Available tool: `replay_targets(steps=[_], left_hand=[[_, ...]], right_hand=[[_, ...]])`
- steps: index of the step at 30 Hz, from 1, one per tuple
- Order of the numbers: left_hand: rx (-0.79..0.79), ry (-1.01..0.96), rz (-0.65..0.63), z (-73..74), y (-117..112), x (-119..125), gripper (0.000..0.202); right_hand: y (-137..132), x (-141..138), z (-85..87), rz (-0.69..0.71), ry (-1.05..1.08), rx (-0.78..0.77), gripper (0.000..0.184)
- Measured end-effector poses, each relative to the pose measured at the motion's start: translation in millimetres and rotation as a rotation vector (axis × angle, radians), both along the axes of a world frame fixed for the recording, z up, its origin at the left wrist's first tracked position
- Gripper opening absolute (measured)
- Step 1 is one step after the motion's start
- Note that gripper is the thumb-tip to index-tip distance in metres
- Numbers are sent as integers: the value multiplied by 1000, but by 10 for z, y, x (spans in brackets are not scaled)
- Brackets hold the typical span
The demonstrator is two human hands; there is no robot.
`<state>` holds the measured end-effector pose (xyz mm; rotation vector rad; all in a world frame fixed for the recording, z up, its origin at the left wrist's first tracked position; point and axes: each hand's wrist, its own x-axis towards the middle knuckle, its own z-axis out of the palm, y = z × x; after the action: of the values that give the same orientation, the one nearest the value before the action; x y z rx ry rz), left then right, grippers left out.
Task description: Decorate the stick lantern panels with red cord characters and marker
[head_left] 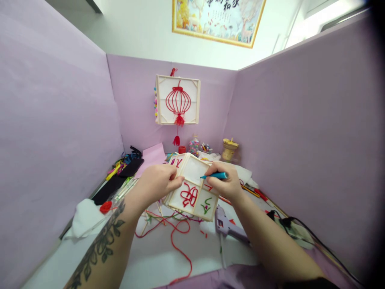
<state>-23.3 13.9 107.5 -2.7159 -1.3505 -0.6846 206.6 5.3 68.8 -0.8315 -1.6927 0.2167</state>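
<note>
A stick-framed paper lantern (190, 205) is tilted toward me above the table, its face split into white panels. Red yarn forms a character on one panel, and a small green yarn shape sits on another. My left hand (161, 182) grips the lantern's left edge, thumb over the frame. In my right hand (225, 182) is a blue marker (219, 176), pinched with its tip at the right side of the blank upper panel. Whether the tip touches the paper I cannot tell. Part of the lantern is hidden behind my hands.
A finished lantern (178, 100) hangs on the back partition. A glue gun (228, 228) lies to the right, with loose red yarn (180, 249) in front. Behind stand a jar of pompoms (194, 146) and a yellow-lidded cup (229, 149). Black felt strips (116, 186) lie left.
</note>
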Motion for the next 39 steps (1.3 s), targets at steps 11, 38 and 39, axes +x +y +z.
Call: replay_targets(steps=[11, 38, 39], left_hand=[[7, 7, -1, -15, -1, 6, 33], [44, 13, -27, -2, -14, 10, 32], [43, 13, -26, 0, -15, 10, 32]], right_hand=[[-19, -256, -71, -97, 148, -27, 9], [-32, -196, -60, -41, 39, -33, 7], [-34, -194, -58, -41, 33, -33, 7]])
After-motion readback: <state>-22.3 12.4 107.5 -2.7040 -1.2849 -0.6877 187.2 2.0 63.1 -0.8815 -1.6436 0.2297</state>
